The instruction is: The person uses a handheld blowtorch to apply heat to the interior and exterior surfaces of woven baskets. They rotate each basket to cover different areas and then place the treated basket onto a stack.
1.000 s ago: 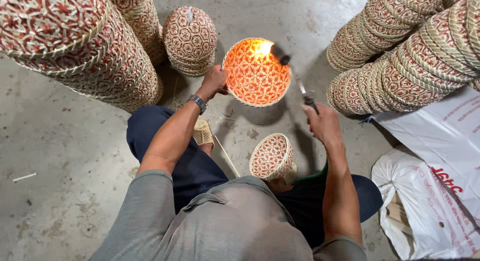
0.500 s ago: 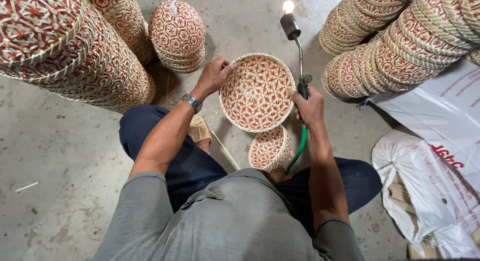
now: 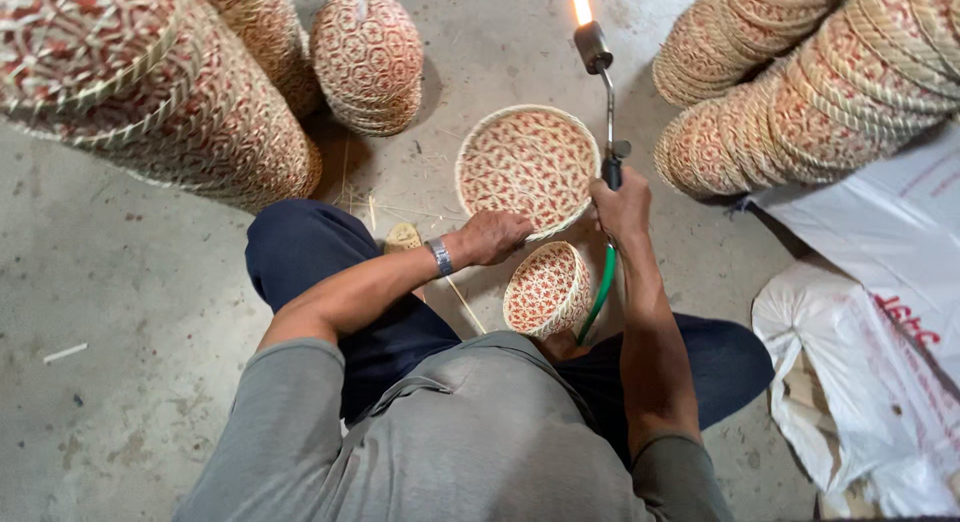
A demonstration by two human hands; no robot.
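My left hand (image 3: pixel 495 235) grips the near rim of a round woven basket (image 3: pixel 527 165), red and cream, held open side up over the concrete floor. My right hand (image 3: pixel 621 204) is closed around the handle of a gas torch (image 3: pixel 604 92) with a green hose (image 3: pixel 598 294). The torch points away from me and a flame (image 3: pixel 581 2) burns at its tip, beyond the basket's far rim. A second, smaller woven basket (image 3: pixel 545 288) sits between my knees, just under both hands.
Tall stacks of the same woven baskets lie on the left (image 3: pixel 150 92) and right (image 3: pixel 810 82), and a short stack (image 3: pixel 367 57) stands ahead. White plastic sacks (image 3: pixel 870 342) lie at the right. Straw bits and a sandal (image 3: pixel 403 238) are on the floor.
The basket has come down from upright, facing the flame, to lying open side up, lower and nearer. The torch has swung off it and now points away, flame beyond the rim.
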